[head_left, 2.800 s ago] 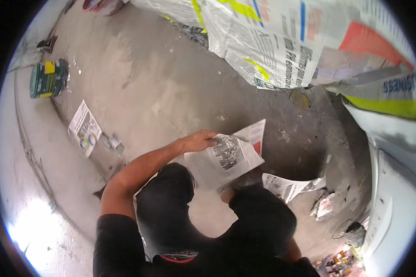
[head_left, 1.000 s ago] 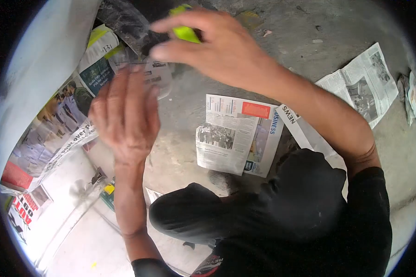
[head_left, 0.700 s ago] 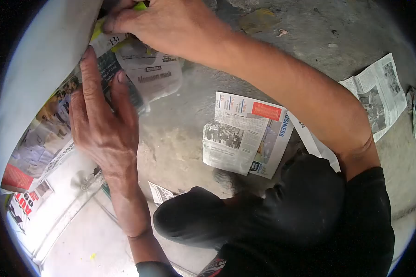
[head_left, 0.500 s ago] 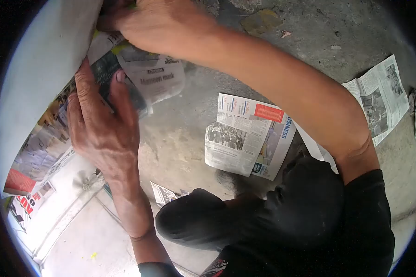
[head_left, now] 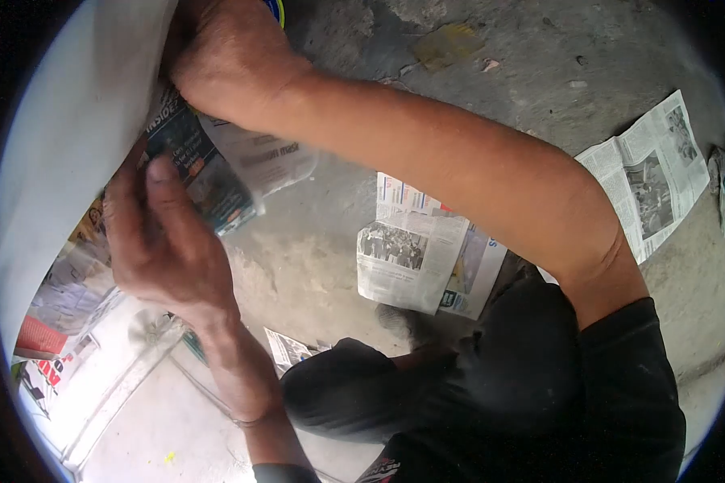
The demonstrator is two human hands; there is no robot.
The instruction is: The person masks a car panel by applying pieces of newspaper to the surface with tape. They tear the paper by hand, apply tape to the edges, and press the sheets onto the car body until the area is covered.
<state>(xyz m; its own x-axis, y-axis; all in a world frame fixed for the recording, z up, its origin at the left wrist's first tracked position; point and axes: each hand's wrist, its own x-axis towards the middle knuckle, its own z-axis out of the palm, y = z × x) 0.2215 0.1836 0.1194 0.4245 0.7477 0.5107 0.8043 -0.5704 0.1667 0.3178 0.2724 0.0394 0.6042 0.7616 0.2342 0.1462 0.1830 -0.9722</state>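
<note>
The newspaper (head_left: 217, 173) lies against the white panel (head_left: 64, 129) — the left hand (head_left: 165, 241) presses it, fingers flat, unclenched. The right hand (head_left: 225, 60) sits on its top edge at the panel — fingers hidden, grip cannot be told.

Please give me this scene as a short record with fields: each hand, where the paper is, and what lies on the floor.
left hand: lies on the newspaper sheet, thumb on top; fingertips hidden
right hand: higher up, at the top of that sheet; fingers hidden
newspaper sheet: held against the white panel
floor: grey concrete
folded newspaper: on the floor, near the knees
open newspaper: on the floor, far right
posture: squatting, in black trousers
</note>
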